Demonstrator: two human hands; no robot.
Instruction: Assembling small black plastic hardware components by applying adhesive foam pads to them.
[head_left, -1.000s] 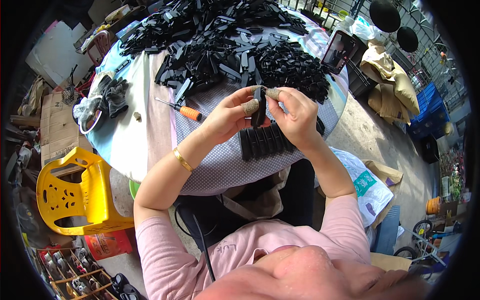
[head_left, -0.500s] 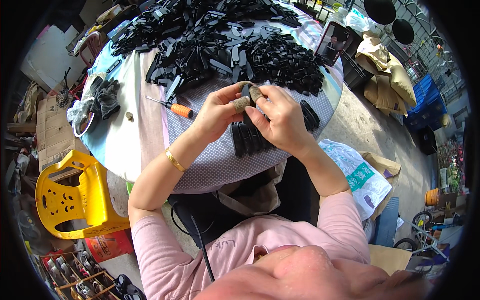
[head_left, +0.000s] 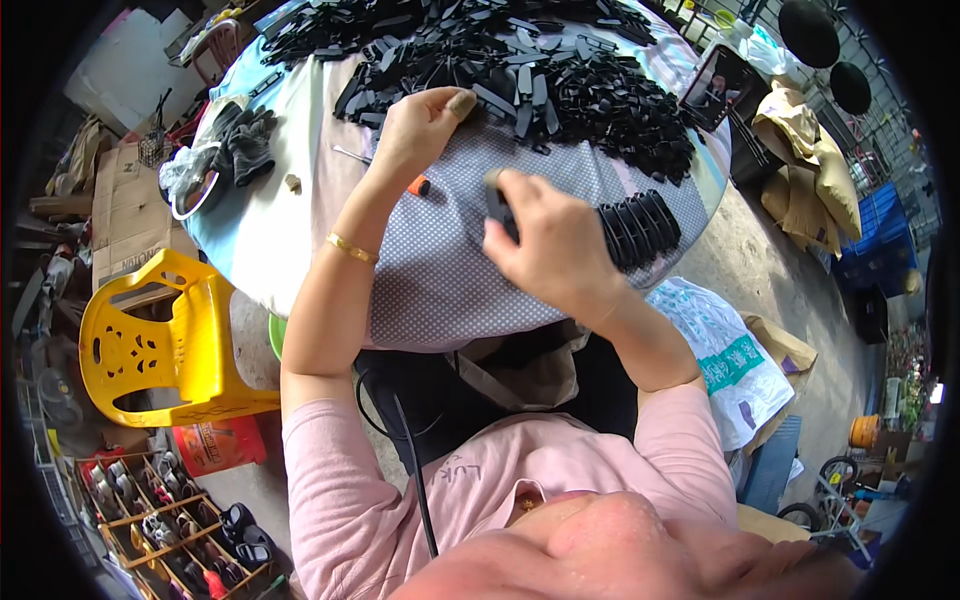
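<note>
Gripping: right hand (head_left: 555, 237), black part (head_left: 502, 212), inside near edge of table (head_left: 440, 300); loose pinch could drop it. Left hand (head_left: 420, 128): fingers curled by heap (head_left: 585, 105), contents indeterminate.

My one view comes from the left of two wide fisheye cameras worn on my head (head_left: 610, 550), looking down and outward over my pink shirt (head_left: 345, 490). My head is nearest, crowding the lower edge; my hands (head_left: 562, 245) lie farther off, above the surface (head_left: 450, 275). Floor (head_left: 745, 245) shows beyond its edge, and straight lines bend toward the round, dark rim.
</note>
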